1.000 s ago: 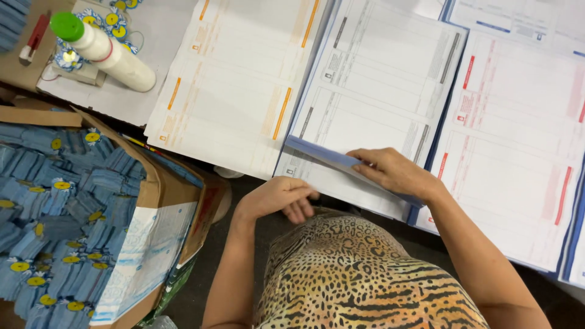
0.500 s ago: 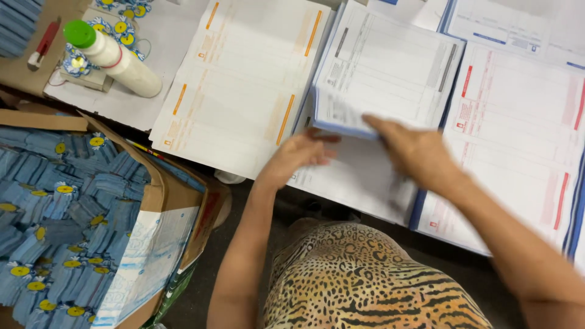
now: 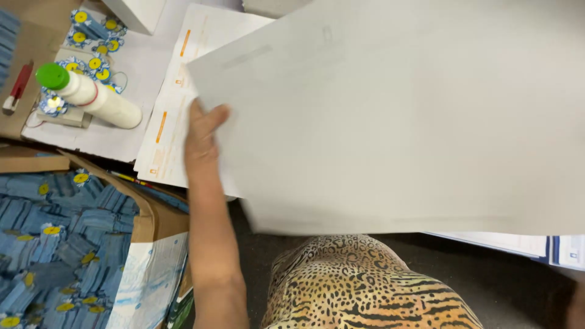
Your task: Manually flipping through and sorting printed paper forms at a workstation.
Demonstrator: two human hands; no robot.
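Far left: box [image 3: 143, 225] of blue packets [image 3: 55, 244]. Upper left: red pen [image 3: 17, 88], white bottle [image 3: 91, 97] lying on paper. Centre: left hand [image 3: 204, 137] grips the edge of a large blank sheet [image 3: 396, 116], thumb on top, sheet raised and filling centre and right. Right hand probably behind the sheet; grip unseen.

Even, bright indoor light is falling from above, casting only soft shadows. The large white sheet [image 3: 396, 116] is smearing with motion blur and washing out pale. The white bottle [image 3: 97, 100] at far left is staying sharp, catching slight glare.
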